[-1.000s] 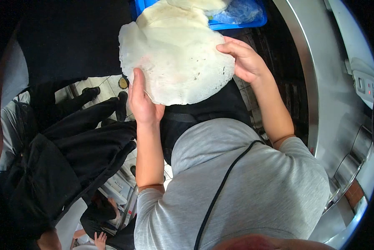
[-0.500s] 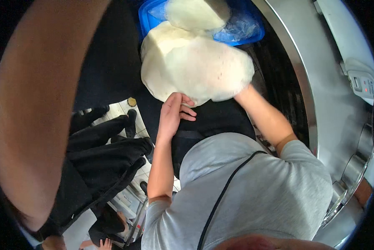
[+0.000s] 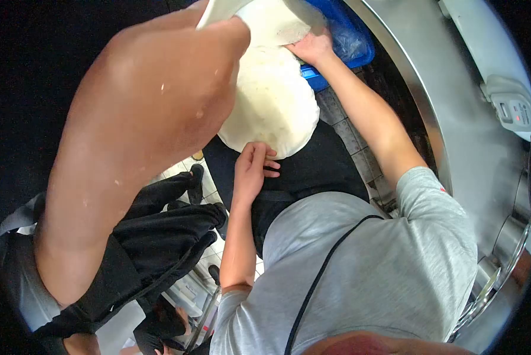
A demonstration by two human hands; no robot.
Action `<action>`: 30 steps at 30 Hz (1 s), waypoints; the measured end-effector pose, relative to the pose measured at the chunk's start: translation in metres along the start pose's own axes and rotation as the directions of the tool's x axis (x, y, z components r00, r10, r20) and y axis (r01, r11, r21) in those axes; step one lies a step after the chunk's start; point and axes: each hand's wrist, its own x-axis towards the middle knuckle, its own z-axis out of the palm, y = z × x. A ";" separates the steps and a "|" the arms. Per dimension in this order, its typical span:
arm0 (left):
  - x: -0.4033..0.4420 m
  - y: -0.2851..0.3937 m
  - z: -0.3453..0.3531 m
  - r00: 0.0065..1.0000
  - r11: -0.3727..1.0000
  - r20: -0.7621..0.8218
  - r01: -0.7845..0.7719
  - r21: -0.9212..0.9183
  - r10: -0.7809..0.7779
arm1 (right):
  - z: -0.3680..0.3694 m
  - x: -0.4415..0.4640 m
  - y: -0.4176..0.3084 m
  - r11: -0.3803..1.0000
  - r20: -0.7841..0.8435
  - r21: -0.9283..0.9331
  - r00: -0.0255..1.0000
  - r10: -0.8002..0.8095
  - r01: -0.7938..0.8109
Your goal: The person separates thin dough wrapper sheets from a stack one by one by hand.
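Note:
A round, pale flatbread [image 3: 271, 103] with a puckered rim lies over my dark-clad lap. My left hand [image 3: 252, 174] is curled at its near edge, the thumb side against the rim and the lower fingers loosely bent. Farther off, my right hand [image 3: 315, 46] grips the near edge of another pale flatbread [image 3: 277, 22], its fingertips partly hidden by it. That upper flatbread has small brown flecks near its edge and lies partly over a blue tray [image 3: 365, 50].
Close to the camera, a co-worker's hand [image 3: 176, 77] holds a pale flat sheet and hides part of the flatbreads. A steel counter [image 3: 413, 77] curves along the right, with a white device [image 3: 511, 112] on it. Other people's dark-trousered legs [image 3: 170, 231] are at lower left.
My right hand has moved up and away, from over the near flatbread to the far one. The co-worker's arm has swung in from the left. My left hand stays at the near rim.

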 end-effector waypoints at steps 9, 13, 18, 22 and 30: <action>0.006 0.001 0.002 0.993 0.982 -0.024 -0.115 0.151 0.120 | -0.034 0.049 -0.006 0.898 -0.239 -0.438 0.959 -0.155 0.036; 0.002 0.008 0.009 0.976 0.961 -0.127 -0.142 0.236 0.175 | -0.014 0.154 -0.046 0.758 -0.991 -0.112 0.131 -0.036 -0.642; 0.005 0.002 -0.003 0.939 0.855 -0.164 -0.192 0.483 0.303 | -0.053 -0.011 0.006 0.189 0.150 -0.915 0.735 -0.661 0.357; 0.010 0.001 -0.006 0.882 0.803 -0.235 -0.224 0.552 0.408 | -0.003 -0.122 0.031 0.019 0.174 -0.978 0.865 -0.470 0.206; 0.020 -0.012 -0.013 0.620 0.215 -0.067 -0.168 0.962 0.782 | -0.029 -0.153 0.051 -0.590 0.491 -0.760 0.836 -0.244 0.274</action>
